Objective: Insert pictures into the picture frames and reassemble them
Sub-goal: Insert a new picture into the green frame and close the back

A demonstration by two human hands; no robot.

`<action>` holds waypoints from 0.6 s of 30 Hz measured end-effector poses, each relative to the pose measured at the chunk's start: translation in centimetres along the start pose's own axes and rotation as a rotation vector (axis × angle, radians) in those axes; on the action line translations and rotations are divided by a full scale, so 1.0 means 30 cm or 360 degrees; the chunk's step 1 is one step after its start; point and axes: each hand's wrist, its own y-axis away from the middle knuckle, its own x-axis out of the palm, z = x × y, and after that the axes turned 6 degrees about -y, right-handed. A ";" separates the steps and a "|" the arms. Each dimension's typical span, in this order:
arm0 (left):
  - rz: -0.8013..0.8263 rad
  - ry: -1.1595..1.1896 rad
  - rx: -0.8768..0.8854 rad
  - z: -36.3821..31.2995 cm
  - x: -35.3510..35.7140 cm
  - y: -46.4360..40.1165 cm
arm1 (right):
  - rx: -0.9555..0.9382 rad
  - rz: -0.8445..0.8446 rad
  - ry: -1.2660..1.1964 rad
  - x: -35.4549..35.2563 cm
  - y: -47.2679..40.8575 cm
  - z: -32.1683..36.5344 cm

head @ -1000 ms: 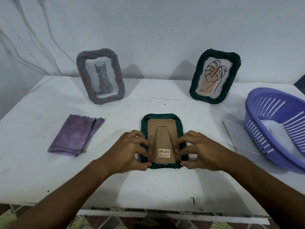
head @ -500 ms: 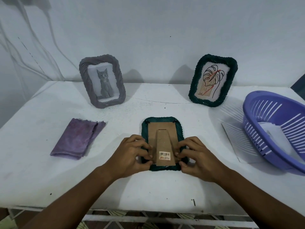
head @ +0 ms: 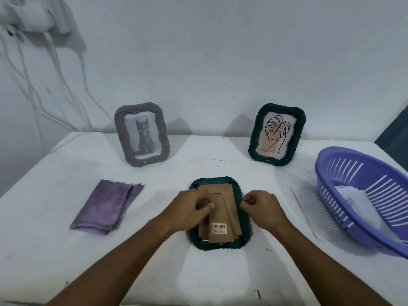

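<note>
Green frame [head: 242, 242], lying face down at lower centre of the white table [head: 44, 250], brown backing [head: 230, 203] uppermost. Left hand [head: 187, 209] rests on the backing, fingers curled; right hand [head: 261, 208] pinches the frame's right edge.

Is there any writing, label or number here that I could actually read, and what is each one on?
Barcode sticker on the cardboard stand of the face-down green frame: bars and an orange mark, digits too small to read.
Leaf drawing in the standing green frame: a small line of text at its lower left, too blurred to read.
Papers in the purple basket: no readable print.
</note>
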 end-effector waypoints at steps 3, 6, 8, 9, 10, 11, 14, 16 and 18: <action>-0.0066 0.0051 -0.0081 -0.010 -0.030 0.004 | 0.0025 -0.0094 -0.0286 -0.016 0.018 0.061; -0.0084 0.0473 -0.0223 -0.018 -0.075 0.015 | -0.0027 -0.0041 -0.0562 -0.014 0.048 0.146; -0.0049 0.0800 -0.0330 -0.027 -0.107 0.028 | -0.0039 0.0027 -0.0727 0.003 0.074 0.200; -0.0069 0.0853 -0.0359 -0.026 -0.123 0.034 | -0.0040 0.0035 -0.0799 0.013 0.086 0.222; -0.0103 0.0890 -0.0391 -0.022 -0.140 0.040 | -0.0047 0.0033 -0.0863 0.022 0.096 0.241; -0.0141 0.0924 -0.0413 -0.019 -0.158 0.048 | -0.0064 0.0039 -0.0914 0.029 0.106 0.261; -0.0222 0.1017 -0.0482 -0.011 -0.210 0.077 | -0.0158 0.0166 -0.0952 0.049 0.131 0.312; -0.0274 0.1026 -0.0510 0.002 -0.238 0.101 | -0.0229 0.0265 -0.0937 0.068 0.147 0.342; -0.0287 0.1079 -0.0498 0.012 -0.261 0.124 | -0.0307 0.0351 -0.0915 0.087 0.158 0.357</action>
